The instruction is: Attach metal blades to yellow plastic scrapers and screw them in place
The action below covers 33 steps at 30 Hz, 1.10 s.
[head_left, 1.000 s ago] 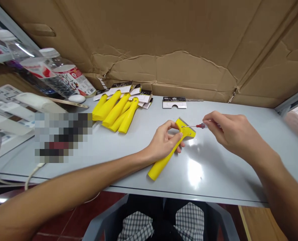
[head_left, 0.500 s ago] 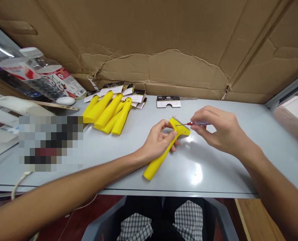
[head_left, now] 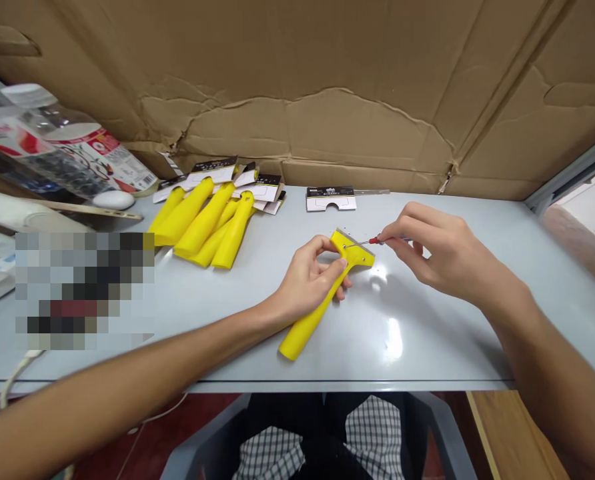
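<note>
My left hand (head_left: 311, 277) is closed round the neck of a yellow scraper (head_left: 311, 320), thumb on top just below the head. The scraper's handle slants down toward me, and a metal blade edge (head_left: 355, 241) shows along its wide head. Two screws sit in that head. Between the fingertips of my right hand (head_left: 435, 253) is a small screwdriver (head_left: 374, 241) with a red collar. Its thin shaft points left, and the tip is at the left screw (head_left: 345, 247). Most of the screwdriver's handle is hidden by my fingers.
Several yellow scrapers (head_left: 197, 227) with card sleeves lie piled at the back left. A card sleeve (head_left: 331, 199) lies at the back, by a thin clear strip (head_left: 372, 192). Plastic bottles (head_left: 95, 150) and a white mouse (head_left: 113, 200) are far left. Cardboard (head_left: 297, 60) walls the back.
The whole view has shifted slightly. My right hand has turned the screwdriver, its handle now more hidden behind the fingers. The left hand keeps its hold on the scraper.
</note>
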Motion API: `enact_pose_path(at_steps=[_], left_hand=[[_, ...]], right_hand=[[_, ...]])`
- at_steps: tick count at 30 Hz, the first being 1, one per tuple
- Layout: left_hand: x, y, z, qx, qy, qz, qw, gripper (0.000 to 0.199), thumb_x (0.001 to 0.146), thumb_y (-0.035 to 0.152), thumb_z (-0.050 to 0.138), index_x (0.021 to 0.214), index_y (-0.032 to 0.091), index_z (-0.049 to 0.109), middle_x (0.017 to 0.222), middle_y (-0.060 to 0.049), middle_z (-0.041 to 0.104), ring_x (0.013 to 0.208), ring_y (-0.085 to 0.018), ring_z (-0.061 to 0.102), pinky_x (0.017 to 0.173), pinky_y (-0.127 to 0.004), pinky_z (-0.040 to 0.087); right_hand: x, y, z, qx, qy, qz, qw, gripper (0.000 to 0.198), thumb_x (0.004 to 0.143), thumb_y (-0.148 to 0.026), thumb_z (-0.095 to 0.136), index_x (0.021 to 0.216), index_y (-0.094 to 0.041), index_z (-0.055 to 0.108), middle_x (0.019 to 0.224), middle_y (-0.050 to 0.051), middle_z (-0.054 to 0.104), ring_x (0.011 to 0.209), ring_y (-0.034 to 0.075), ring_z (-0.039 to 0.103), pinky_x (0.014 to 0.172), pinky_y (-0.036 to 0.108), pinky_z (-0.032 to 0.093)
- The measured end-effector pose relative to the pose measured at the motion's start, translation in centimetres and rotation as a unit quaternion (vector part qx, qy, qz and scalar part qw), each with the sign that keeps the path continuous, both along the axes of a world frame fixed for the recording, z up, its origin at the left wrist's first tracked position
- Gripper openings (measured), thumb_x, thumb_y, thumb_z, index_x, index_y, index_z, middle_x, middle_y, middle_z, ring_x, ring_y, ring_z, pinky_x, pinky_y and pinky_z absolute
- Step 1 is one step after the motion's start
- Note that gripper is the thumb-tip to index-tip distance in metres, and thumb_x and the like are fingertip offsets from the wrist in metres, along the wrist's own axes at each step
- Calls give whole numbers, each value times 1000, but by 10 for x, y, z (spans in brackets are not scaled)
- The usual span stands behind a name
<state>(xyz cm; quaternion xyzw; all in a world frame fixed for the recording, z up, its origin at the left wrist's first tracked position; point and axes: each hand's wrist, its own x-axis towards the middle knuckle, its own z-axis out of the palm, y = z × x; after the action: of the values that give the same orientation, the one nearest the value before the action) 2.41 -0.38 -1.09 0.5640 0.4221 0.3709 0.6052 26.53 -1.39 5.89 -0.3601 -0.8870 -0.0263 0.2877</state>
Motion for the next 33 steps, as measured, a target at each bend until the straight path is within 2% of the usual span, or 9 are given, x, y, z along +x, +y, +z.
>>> enact_pose_path(at_steps=[3, 7, 11, 14, 19, 23, 25, 29, 33], left_hand=[[0, 0, 0, -3, -1, 3, 1000, 20, 100, 30, 67, 108, 22, 51, 75, -4, 74, 55, -16, 69, 54, -32, 55], [0, 0, 1, -7, -3, 0, 1000, 18, 100, 28, 66, 105, 23, 50, 73, -3, 74, 52, -15, 68, 54, -31, 54], [0, -1, 3, -6, -4, 2, 1000, 18, 100, 28, 66, 104, 23, 50, 72, -3, 74, 51, -15, 67, 53, -31, 54], [1, 0, 3, -8, -8, 2, 1000, 20, 99, 28, 68, 105, 22, 50, 71, -3, 73, 50, -16, 67, 52, -31, 53], [1, 0, 3, -3, 1, 11, 1000, 19, 98, 26, 68, 104, 22, 50, 69, -2, 74, 49, -16, 68, 52, -30, 53], [1, 0, 3, -3, -1, 13, 1000, 17, 99, 24, 67, 103, 22, 51, 71, -3, 74, 49, -15, 68, 52, -30, 54], [0, 0, 2, -5, -4, 13, 1000, 18, 99, 24, 68, 104, 22, 51, 72, -3, 74, 49, -15, 68, 52, -30, 55], [0, 1, 1, 0, -1, 18, 1000, 18, 98, 24, 69, 105, 22, 52, 75, -3, 74, 53, -17, 70, 52, -31, 56], [1, 0, 3, 10, 2, 19, 1000, 18, 97, 24, 70, 104, 20, 54, 79, -2, 74, 52, -15, 70, 52, -30, 57]], right_hand=[[1, -1, 1, -19, -18, -52, 998, 21, 111, -33, 52, 110, -20, 69, 82, 3, 70, 64, 16, 60, 60, 31, 41], [4, 0, 1, -17, -64, -134, 989, 29, 113, -36, 45, 98, -22, 65, 58, -3, 57, 48, 16, 47, 52, 32, 32], [5, 1, 1, 13, -41, -63, 997, 16, 109, -26, 56, 97, -23, 66, 86, 2, 72, 66, 16, 60, 60, 31, 42], [1, -1, 2, 41, -18, -2, 999, 13, 106, -19, 60, 100, -24, 70, 92, 3, 70, 72, 16, 63, 65, 32, 46], [-6, -7, 3, 20, -9, -5, 1000, 12, 108, -30, 61, 113, -24, 70, 100, 6, 72, 75, 19, 68, 67, 34, 51], [-5, -8, 3, 14, -46, -89, 995, 31, 114, -42, 44, 106, -23, 67, 62, -2, 61, 51, 18, 56, 53, 34, 38], [-4, -8, 3, 13, -60, -114, 992, 35, 115, -43, 41, 99, -24, 67, 56, -3, 55, 47, 17, 50, 51, 34, 33], [-6, -9, 3, 14, -67, -88, 994, 27, 113, -35, 47, 100, -26, 69, 77, 2, 69, 61, 17, 58, 59, 34, 40], [-9, -11, 5, 41, -78, -47, 995, 27, 111, -23, 48, 100, -25, 72, 95, 5, 67, 75, 18, 61, 65, 34, 44]])
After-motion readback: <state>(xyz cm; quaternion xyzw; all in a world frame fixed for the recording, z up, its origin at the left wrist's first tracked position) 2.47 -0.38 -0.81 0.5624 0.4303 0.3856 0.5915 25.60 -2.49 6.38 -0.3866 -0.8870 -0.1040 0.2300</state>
